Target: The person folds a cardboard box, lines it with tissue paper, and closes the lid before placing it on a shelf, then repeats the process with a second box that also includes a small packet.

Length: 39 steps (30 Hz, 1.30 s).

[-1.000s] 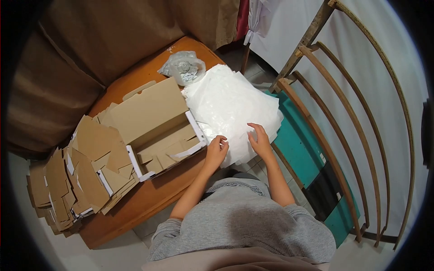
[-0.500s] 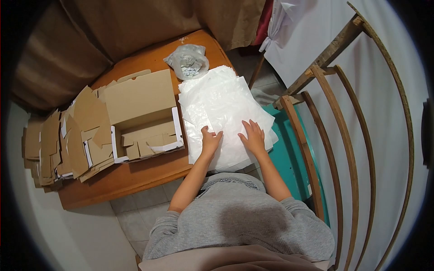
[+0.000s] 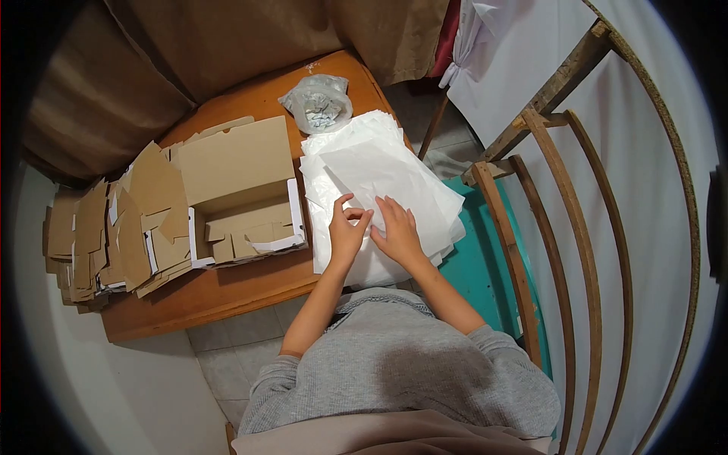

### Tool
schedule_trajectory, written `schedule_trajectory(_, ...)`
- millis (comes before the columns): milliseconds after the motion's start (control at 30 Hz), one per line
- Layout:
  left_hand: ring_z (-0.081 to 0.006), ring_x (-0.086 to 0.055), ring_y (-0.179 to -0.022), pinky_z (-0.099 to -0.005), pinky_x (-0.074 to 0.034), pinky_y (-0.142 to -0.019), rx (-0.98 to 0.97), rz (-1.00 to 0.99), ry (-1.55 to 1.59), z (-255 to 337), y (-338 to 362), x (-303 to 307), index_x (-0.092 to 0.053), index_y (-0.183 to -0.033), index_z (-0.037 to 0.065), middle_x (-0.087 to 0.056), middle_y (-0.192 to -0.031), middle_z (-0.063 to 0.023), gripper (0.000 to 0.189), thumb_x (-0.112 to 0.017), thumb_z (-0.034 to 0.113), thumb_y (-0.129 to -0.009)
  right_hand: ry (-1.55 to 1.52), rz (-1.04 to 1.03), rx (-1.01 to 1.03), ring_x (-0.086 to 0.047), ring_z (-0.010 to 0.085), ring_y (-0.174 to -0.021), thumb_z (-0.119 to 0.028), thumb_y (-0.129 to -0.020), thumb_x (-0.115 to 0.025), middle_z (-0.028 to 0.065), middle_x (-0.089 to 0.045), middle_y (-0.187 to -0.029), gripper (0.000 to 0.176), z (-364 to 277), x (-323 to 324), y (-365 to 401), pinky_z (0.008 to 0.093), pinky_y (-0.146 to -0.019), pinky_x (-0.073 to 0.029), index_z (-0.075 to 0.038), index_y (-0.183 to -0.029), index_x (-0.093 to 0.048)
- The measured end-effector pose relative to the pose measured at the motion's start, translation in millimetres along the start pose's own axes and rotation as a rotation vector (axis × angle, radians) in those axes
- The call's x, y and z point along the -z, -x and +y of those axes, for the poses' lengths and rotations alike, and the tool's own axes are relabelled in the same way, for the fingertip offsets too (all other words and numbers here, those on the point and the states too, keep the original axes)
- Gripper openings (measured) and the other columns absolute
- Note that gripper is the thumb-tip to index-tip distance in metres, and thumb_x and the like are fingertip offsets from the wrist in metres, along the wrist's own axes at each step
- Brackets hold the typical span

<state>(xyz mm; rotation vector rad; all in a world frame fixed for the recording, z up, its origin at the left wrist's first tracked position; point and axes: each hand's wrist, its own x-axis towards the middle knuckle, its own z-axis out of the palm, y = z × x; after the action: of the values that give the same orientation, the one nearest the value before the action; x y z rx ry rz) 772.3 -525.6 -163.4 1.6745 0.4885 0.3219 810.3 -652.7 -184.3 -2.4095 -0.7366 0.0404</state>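
A stack of thin white sheets (image 3: 425, 189) lies at the table's right end, its edges uneven. On top of it one white sheet (image 3: 349, 163) is partly raised, with a folded edge slanting down toward my hands. My left hand (image 3: 347, 236) is closed in a pinch on the near part of this sheet, thumb against forefinger. Close beside it, my right hand (image 3: 400, 236) rests over the sheet with its fingers stretched out. The two hands nearly meet at the fingertips.
Left of the stack stands an opened cardboard box (image 3: 243, 220) with loose flaps inside. More flattened cardboard (image 3: 114, 235) is piled farther left on the orange table (image 3: 220, 299). A clear plastic bag (image 3: 322, 106) sits behind the stack. A wooden rack (image 3: 569, 189) stands right, by a green surface (image 3: 478, 265).
My right hand has moved left toward my left hand, bringing the top sheet's edge over. That sheet now stands partly raised, where the stack lay flatter before. My left fingers have closed.
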Motion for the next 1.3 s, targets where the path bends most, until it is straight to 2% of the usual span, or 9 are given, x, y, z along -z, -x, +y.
schedule_trajectory(167, -0.013, -0.06, -0.072, -0.0222, -0.045, -0.064, -0.005, -0.033, 0.024, 4.5, 5.9, 5.5, -0.046, -0.122, 0.002, -0.067, -0.08, -0.0064, 0.049, -0.069, 0.015, -0.081, 0.058, 0.115, 0.045, -0.046, 0.0312, -0.121, -0.016, -0.078, -0.062, 0.0165, -0.048, -0.13, 0.058, -12.6, 4.0, -6.8, 0.0532, -0.1, -0.033, -0.01, -0.133, -0.043)
schedule_trajectory(233, -0.0125, -0.06, -0.074, -0.0219, -0.044, -0.065, -0.015, -0.043, 0.056, -0.9, 6.7, 7.7, -0.046, -0.122, 0.003, -0.067, -0.082, -0.0058, 0.047, -0.067, 0.017, -0.083, 0.014, 0.179, 0.105, -0.055, 0.0328, -0.11, -0.007, -0.078, -0.058, 0.0154, -0.058, -0.117, 0.049, -10.9, 4.3, -9.5, 0.0453, -0.092, -0.043, -0.008, -0.126, -0.051)
schedule_trajectory(333, -0.0115, -0.057, -0.083, -0.0242, -0.043, -0.072, 0.007, -0.052, 0.16, -14.0, 6.5, 13.4, -0.047, -0.123, 0.005, -0.065, -0.089, -0.004, 0.043, -0.062, 0.024, -0.088, -0.158, 0.203, 0.065, -0.062, 0.0298, -0.094, -0.003, -0.078, -0.058, 0.0168, -0.063, -0.106, 0.04, -18.5, 21.4, -11.7, 0.0344, -0.082, -0.049, -0.004, -0.118, -0.057)
schedule_trajectory(467, -0.0125, -0.052, -0.1, -0.0304, -0.043, -0.082, 0.142, -0.041, 0.234, -31.0, 3.1, 27.5, -0.046, -0.125, 0.008, -0.057, -0.104, -0.0038, 0.044, -0.056, 0.034, -0.091, -0.414, 0.143, -0.02, -0.065, 0.0258, -0.084, -0.005, -0.082, -0.057, 0.017, -0.065, -0.094, 0.033, -25.5, 39.1, -17.4, 0.0324, -0.076, -0.05, -0.001, -0.114, -0.058)
schedule_trajectory(533, -0.0136, -0.05, -0.104, -0.0319, -0.042, -0.086, 0.197, -0.041, 0.274, -24.1, 3.8, 37.4, -0.041, -0.13, 0.008, -0.054, -0.109, -0.0039, 0.05, -0.057, 0.035, -0.091, -0.613, 0.119, -0.121, -0.062, 0.0136, -0.077, -0.011, -0.089, -0.056, 0.0156, -0.065, -0.089, 0.028, -27.1, 42.8, -19.8, 0.0295, -0.072, -0.049, 0.001, -0.114, -0.058)
schedule_trajectory(600, -0.0159, -0.047, -0.111, -0.0336, -0.039, -0.093, 0.238, -0.079, 0.333, -21.5, 2.3, 50.1, -0.035, -0.134, 0.006, -0.051, -0.116, -0.0072, 0.058, -0.056, 0.039, -0.091, -0.759, 0.174, -0.037, -0.055, 0.0056, -0.081, -0.018, -0.093, -0.055, 0.0102, -0.065, -0.092, 0.029, -38.1, 50.7, -19.3, 0.0247, -0.072, -0.046, 0.001, -0.114, -0.059)
schedule_trajectory(833, -0.0207, -0.047, -0.117, -0.0347, -0.036, -0.1, 0.298, -0.167, 0.545, 1.8, -8.5, 102.3, -0.033, -0.135, 0.003, -0.048, -0.129, -0.0142, 0.062, -0.059, 0.038, -0.09, -1.507, 0.027, -0.345, -0.061, 0.0196, -0.098, -0.024, -0.088, -0.06, 0.0094, -0.061, -0.111, 0.042, -68.4, 61.4, -20.5, 0.0335, -0.087, -0.048, -0.002, -0.123, -0.049)
schedule_trajectory(1033, -0.0164, -0.057, -0.104, -0.0298, -0.045, -0.089, 0.229, -0.161, 0.721, 9.4, -8.4, 156.3, -0.045, -0.125, 0.001, -0.059, -0.117, -0.0096, 0.042, -0.06, 0.021, -0.091, -1.492, 0.061, -0.385, -0.06, 0.0174, -0.097, -0.019, -0.086, -0.061, 0.0091, -0.061, -0.11, 0.043, -102.8, 34.0, -24.6, 0.0313, -0.086, -0.047, -0.001, -0.122, -0.049)
schedule_trajectory(1300, -0.0146, -0.055, -0.102, -0.0275, -0.043, -0.09, -0.006, -0.018, 0.347, 5.3, -21.0, 264.7, -0.047, -0.126, 0.0, -0.059, -0.115, -0.0091, 0.039, -0.058, 0.012, -0.091, -1.127, 0.002, -0.313, -0.057, 0.011, -0.091, -0.007, -0.086, -0.059, 0.0083, -0.062, -0.103, 0.056, -149.8, -11.9, -44.3, 0.0245, -0.082, -0.044, -0.007, -0.136, -0.036)
